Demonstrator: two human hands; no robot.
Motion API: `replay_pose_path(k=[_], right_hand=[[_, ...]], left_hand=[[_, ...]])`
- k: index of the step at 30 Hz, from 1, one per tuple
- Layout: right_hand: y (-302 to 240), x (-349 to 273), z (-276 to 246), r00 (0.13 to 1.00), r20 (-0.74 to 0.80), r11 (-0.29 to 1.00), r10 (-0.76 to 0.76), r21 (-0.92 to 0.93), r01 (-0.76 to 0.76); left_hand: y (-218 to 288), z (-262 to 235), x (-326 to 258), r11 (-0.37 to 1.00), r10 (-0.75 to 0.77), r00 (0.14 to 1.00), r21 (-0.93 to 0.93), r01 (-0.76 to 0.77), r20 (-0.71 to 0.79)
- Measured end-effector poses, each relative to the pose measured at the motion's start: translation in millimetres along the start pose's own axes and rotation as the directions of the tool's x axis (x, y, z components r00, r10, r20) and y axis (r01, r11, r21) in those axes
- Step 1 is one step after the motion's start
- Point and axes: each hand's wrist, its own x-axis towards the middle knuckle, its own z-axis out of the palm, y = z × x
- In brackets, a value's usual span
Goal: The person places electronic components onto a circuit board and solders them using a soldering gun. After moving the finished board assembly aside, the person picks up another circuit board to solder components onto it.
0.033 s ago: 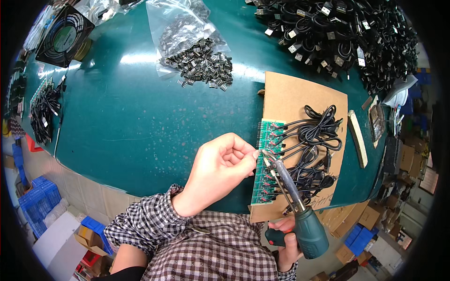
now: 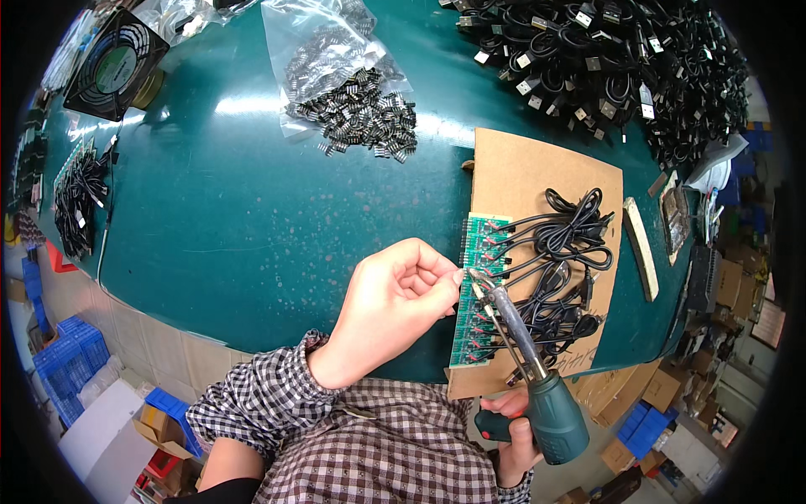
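My left hand (image 2: 395,294) is closed in a pinch at the left edge of a green circuit board panel (image 2: 480,231). What sits between its thumb and fingertip is too small to make out. My right hand (image 2: 516,441) grips a soldering gun (image 2: 558,420) with a dark green body and a black handle with red parts. The gun's metal tip touches or nearly touches the board beside my left fingertips. Black pin headers line the board's upper left edge. Bundled black cables (image 2: 571,235) run from red-marked joints on its right side.
Cardboard (image 2: 537,168) lies under the board and cables. Loose pin headers (image 2: 361,118) spill from a clear bag (image 2: 315,42). A heap of black USB cables (image 2: 604,67) fills the far right. A fan (image 2: 117,67) and finished-looking cabled boards (image 2: 81,202) stand at left. A pale strip (image 2: 641,249) lies right.
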Motion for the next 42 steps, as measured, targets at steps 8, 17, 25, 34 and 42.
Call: replay_pose_path(k=[8,17,25,34,42], right_hand=[[-5.9,0.2,1.5,0.999,-0.002,0.999,0.038,-0.018,-0.038],[-1.5,-6.5,-0.8,0.998,-0.002,0.998,0.058,-0.016,-0.058],[-11.7,-0.4,12.4,0.992,-0.13,0.998,0.001,-0.057,-0.008],[-7.2,1.2,6.6,0.998,-0.034,0.999,0.047,-0.003,-0.047],[-5.8,0.0,7.4,0.998,-0.054,0.999,0.04,-0.013,-0.041]], left_hand=[[-1.3,1.5,2.0,0.999,0.018,1.0,0.034,-0.018,0.01],[-2.6,-0.3,0.7,0.999,0.035,0.999,0.036,-0.035,0.003],[-2.8,-0.3,1.3,0.999,0.03,1.0,0.039,-0.03,0.003],[-3.4,-0.7,1.4,0.999,0.028,1.0,0.022,-0.029,0.011],[-1.1,-0.3,1.3,0.999,0.022,1.0,0.03,-0.022,0.015]])
